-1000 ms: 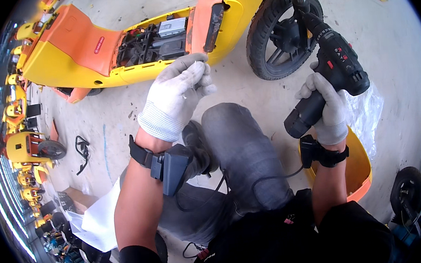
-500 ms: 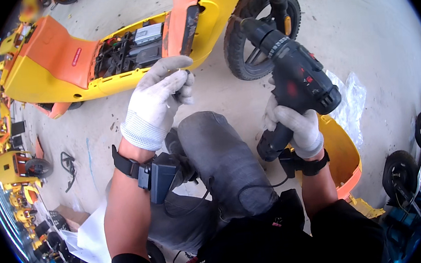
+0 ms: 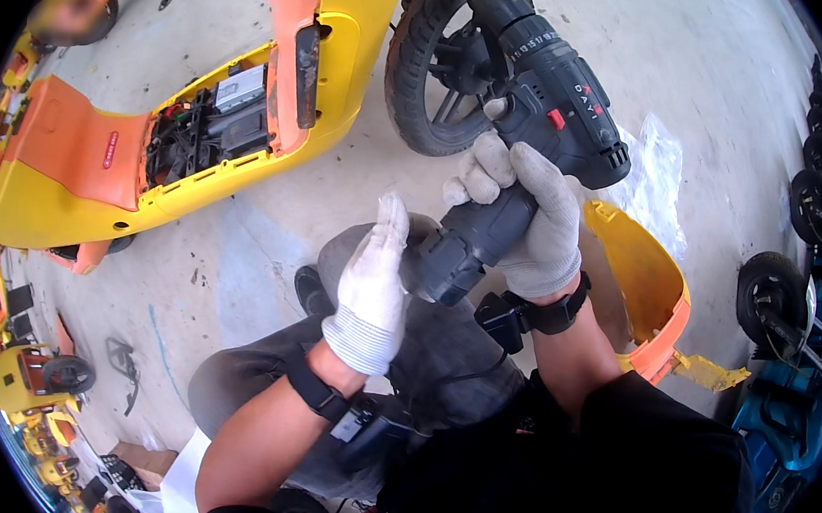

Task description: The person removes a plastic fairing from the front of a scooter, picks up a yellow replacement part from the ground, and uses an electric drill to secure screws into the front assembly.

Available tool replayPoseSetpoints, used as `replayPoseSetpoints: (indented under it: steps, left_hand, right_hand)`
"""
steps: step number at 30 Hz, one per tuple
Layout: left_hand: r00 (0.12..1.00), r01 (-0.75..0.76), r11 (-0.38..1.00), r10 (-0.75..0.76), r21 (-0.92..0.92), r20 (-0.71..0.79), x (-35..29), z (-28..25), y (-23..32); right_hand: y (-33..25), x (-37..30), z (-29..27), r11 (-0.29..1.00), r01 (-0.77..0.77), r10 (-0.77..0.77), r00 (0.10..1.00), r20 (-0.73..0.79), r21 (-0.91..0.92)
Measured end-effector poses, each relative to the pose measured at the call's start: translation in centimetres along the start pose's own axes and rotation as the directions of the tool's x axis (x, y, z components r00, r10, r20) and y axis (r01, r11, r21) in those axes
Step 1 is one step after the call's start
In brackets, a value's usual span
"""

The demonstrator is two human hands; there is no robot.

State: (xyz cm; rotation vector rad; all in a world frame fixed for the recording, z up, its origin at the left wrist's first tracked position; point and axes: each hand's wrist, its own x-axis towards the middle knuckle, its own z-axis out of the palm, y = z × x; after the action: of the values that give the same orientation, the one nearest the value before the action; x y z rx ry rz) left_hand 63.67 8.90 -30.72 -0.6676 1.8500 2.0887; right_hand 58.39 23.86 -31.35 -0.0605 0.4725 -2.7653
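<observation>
My right hand (image 3: 534,207), in a white-grey work glove, is wrapped around the grip of a black cordless drill (image 3: 560,112) with a red switch. The drill's chuck points away toward a black-tyred front wheel (image 3: 457,57), and its battery end tilts toward my left hand. My gloved left hand (image 3: 375,289) is held upright beside the battery, fingers stretched out together; whether the palm touches the battery cannot be seen. In front of me a yellow and orange scooter (image 3: 227,165) has an opening in its body, with a silver box and black parts inside.
A yellow and orange body panel (image 3: 643,285) lies on the floor to my right, near clear plastic wrap (image 3: 654,186). Several more scooters line the left and right edges. A loose black part (image 3: 123,370) and a cardboard box (image 3: 146,462) are at the left.
My left hand has come down from near the scooter to the drill's battery end, its fingers straightening. The drill has turned, its battery end now swung toward my left hand.
</observation>
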Motion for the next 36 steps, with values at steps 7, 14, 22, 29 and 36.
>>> replayPoseSetpoints:
  steps: [7, 14, 22, 29, 36]
  left_hand:
    - [0.994, -0.104, 0.879, 0.074, -0.464, -0.083, -1.2, -0.2, 1.7]
    - [0.956, -0.284, 0.699, 0.155, -0.656, -0.249, -3.7, -0.4, 2.9]
    - [0.964, -0.237, 0.899, 0.172, -0.368, -0.202, 0.2, -2.3, 1.7]
    - [0.998, 0.019, 0.937, -0.036, -0.349, -0.042, 0.9, -3.2, 2.7]
    - [0.988, -0.136, 0.976, 0.147, -0.173, 0.054, 1.4, -3.8, 5.6]
  right_hand:
    - [2.3, 1.6, 3.6, 0.998, 0.031, -0.035, 0.995, 0.088, 0.05]
    - [4.2, 1.7, 6.3, 0.968, 0.177, -0.131, 0.961, 0.245, -0.179]
    - [3.0, 2.3, 5.5, 0.995, 0.091, -0.09, 0.995, 0.036, -0.045]
    - [1.8, 0.3, 3.7, 0.986, 0.146, -0.143, 0.989, 0.045, -0.079]
    - [0.9, -1.5, 3.4, 0.961, 0.12, -0.13, 0.991, -0.024, -0.25]
